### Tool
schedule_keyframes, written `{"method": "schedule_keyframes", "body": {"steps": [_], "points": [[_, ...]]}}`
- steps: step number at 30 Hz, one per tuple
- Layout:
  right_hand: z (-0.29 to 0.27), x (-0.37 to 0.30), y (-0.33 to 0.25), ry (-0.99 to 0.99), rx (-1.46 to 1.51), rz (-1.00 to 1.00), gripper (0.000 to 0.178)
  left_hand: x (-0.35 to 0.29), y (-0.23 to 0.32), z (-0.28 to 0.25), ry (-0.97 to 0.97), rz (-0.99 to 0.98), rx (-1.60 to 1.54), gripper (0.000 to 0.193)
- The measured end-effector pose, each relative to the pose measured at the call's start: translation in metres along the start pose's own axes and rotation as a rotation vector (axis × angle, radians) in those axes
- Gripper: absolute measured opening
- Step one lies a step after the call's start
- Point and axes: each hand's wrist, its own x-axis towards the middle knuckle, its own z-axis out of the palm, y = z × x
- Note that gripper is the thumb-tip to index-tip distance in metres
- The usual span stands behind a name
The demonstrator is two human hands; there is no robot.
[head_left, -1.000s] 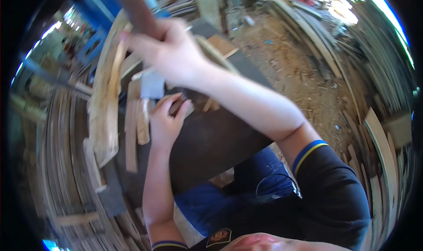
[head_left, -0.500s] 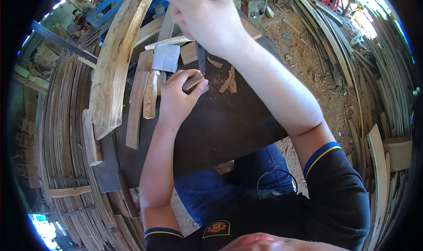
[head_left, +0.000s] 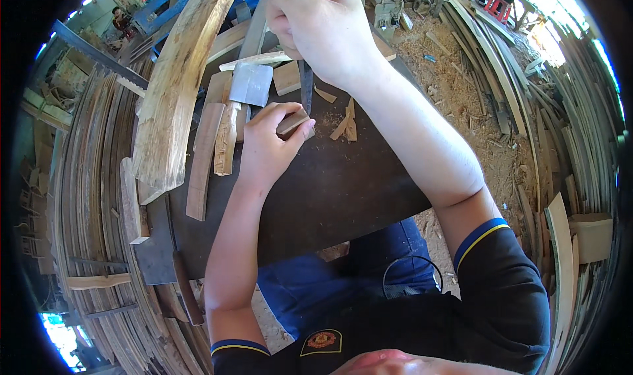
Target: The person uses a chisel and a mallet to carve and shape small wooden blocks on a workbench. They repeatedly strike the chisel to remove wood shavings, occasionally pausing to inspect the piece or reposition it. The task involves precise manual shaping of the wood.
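My left hand is closed round a small wooden block, its thumb and fingers on either side, over the dark tabletop. My right hand is a raised fist at the top of the picture, its fingers partly cut off by the edge. From under that fist a narrow, dark, flat metal blade runs down to the block; its handle is hidden. Just left of my left hand lies a hatchet with a broad grey head and a rough wooden handle.
A long, thick plank slants across the table's left side, beside a narrower strip. Wood offcuts lie right of the block. A brown-handled saw overhangs the front left edge. Stacked boards line the left; sawdust covers the floor.
The view has shifted slightly. Both hands keep much the same pose, and the block stays in my left hand with the blade against or beside it.
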Motion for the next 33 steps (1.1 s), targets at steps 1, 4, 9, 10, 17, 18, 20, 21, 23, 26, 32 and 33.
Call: {"method": "schedule_keyframes", "body": {"steps": [1, 4, 9, 10, 17, 18, 20, 21, 23, 26, 32, 33], "points": [[-0.001, 0.000, 0.000, -0.003, 0.009, 0.011, 0.038, -0.001, 0.000, 0.000, 0.006, -0.002, -0.001, 0.033], [-0.003, -0.001, -0.001, -0.014, 0.034, 0.035, 0.039, 0.000, -0.001, 0.001, 0.023, 0.013, 0.005, 0.032], [-0.001, -0.004, -0.010, -0.025, 0.022, 0.074, 0.040, 0.000, -0.001, 0.001, 0.044, 0.062, 0.003, 0.030], [-0.001, -0.005, -0.010, -0.017, -0.001, 0.059, 0.040, 0.000, -0.001, 0.002, 0.044, 0.061, 0.006, 0.030], [-0.004, -0.002, -0.004, -0.018, 0.002, 0.030, 0.038, 0.001, -0.001, 0.003, 0.036, 0.055, 0.011, 0.030], [-0.004, -0.001, -0.002, -0.017, -0.004, 0.025, 0.038, 0.001, 0.000, 0.003, 0.033, 0.044, 0.001, 0.030], [-0.003, -0.001, 0.003, 0.002, 0.027, 0.007, 0.039, 0.000, -0.002, 0.003, 0.052, 0.064, 0.000, 0.030], [-0.003, -0.002, 0.004, 0.010, 0.043, -0.001, 0.039, 0.000, -0.002, 0.004, 0.062, 0.073, 0.000, 0.030], [-0.004, -0.006, -0.001, 0.006, 0.049, 0.048, 0.036, 0.000, -0.001, 0.003, 0.056, 0.048, -0.003, 0.031], [-0.003, -0.007, 0.004, 0.029, 0.042, 0.015, 0.045, -0.002, -0.005, 0.006, 0.087, 0.068, -0.032, 0.035], [0.000, -0.010, -0.002, 0.096, -0.044, 0.028, 0.052, -0.003, 0.003, 0.004, 0.033, 0.006, -0.108, 0.034], [0.001, -0.010, -0.003, 0.094, -0.053, 0.028, 0.053, -0.003, 0.004, 0.003, 0.023, 0.001, -0.112, 0.033]]}}
